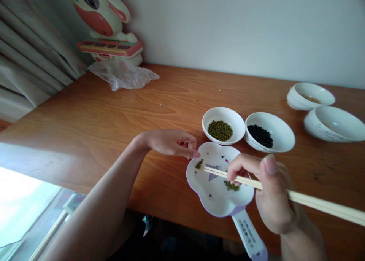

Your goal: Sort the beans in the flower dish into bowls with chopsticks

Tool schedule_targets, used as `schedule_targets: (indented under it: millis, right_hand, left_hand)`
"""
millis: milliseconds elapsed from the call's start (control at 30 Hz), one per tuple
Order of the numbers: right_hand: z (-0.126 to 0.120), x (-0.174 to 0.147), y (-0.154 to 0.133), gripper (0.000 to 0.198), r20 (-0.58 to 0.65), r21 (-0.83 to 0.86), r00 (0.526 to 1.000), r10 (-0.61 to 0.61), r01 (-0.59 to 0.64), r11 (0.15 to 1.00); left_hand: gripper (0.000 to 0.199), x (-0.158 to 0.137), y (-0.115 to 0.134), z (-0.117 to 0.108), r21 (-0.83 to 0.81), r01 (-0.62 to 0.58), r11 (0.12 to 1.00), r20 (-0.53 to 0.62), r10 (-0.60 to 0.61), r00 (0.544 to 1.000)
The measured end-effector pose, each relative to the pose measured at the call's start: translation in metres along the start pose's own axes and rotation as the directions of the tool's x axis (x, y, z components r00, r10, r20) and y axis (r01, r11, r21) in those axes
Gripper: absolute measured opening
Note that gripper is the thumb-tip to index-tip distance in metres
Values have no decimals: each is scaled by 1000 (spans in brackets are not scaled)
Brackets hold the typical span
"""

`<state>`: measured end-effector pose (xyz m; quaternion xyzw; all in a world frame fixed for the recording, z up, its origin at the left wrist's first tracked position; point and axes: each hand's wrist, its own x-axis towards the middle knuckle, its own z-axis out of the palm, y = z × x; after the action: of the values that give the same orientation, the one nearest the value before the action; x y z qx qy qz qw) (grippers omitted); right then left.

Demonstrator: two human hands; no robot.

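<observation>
A white flower-shaped dish with a purple rim and a handle (219, 206) lies at the table's front edge. Two small groups of green beans rest in it, one at the left (199, 164) and one lower right (232, 185). My right hand (270, 188) is closed round a pair of light chopsticks (310, 202), whose tips reach beside the left group; whether a bean is pinched is too small to tell. My left hand (175, 144) has curled fingers, with its thumb on the dish's upper left rim. Just behind the dish stands a white bowl (238, 124) of green beans (220, 130).
Right of that bowl is another bowl (281, 129) with black beans (260, 135). Two more white bowls (296, 99) (316, 128) stand at the far right. A clear plastic bag (122, 76) and a toy keyboard (111, 48) sit at the back left, near a curtain (34, 51).
</observation>
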<state>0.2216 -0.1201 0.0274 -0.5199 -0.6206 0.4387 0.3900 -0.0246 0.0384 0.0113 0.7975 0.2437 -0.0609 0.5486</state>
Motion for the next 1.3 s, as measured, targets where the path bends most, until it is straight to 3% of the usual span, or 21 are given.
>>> schedule_targets:
  millis: [900, 1300]
  right_hand:
    - [0, 1, -3, 73, 54, -2, 998, -44, 44, 999]
    - [-1, -1, -3, 70, 4, 8, 996, -93, 93, 996]
  left_hand:
    - [43, 0, 3, -1, 14, -3, 1000, 6, 2, 1000]
    - [44, 0, 1, -1, 9, -8, 1000, 8, 8, 1000]
